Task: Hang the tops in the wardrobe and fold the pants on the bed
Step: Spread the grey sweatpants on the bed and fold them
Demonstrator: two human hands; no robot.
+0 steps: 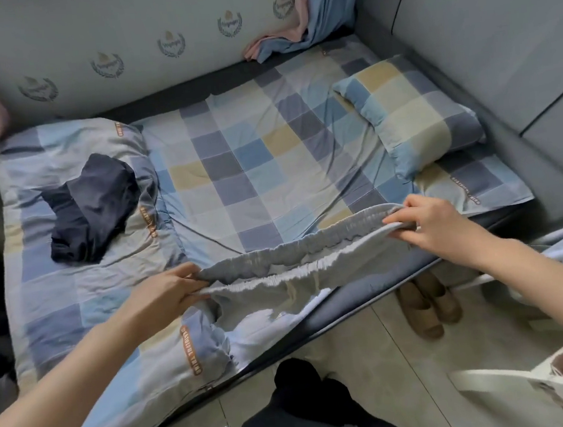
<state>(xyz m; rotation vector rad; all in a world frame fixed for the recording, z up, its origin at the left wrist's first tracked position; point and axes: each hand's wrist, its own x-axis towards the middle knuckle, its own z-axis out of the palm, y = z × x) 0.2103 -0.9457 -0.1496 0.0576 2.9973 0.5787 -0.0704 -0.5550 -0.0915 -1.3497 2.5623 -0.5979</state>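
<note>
Over the near edge of the bed [268,166], a pair of light grey pants [279,275] hangs stretched by its elastic waistband between two hands. At one end the left hand [169,294] has its fingers [190,277] curled around the waistband, thumb on the near side; at the other end the right hand [429,223] pinches the band, its fingers [402,210] bent over the top edge and the thumb beneath. The waistband gapes open between them, and the rest of the pants droops down across the mattress edge toward the floor [373,359]. A checked sheet in blue, grey and pale yellow squares covers the bed. A matching folded quilt [74,285] lies at the left end of the bed, and a crumpled dark navy garment [90,211] rests on top of it. A matching pillow [411,111] sits at the right end of the bed, well apart from the pants. A pair of tan slippers [426,306] stands on the floor, partly tucked under the bed frame. At the bottom, the person's dark-trousered legs [308,403] show above the tiles.
</note>
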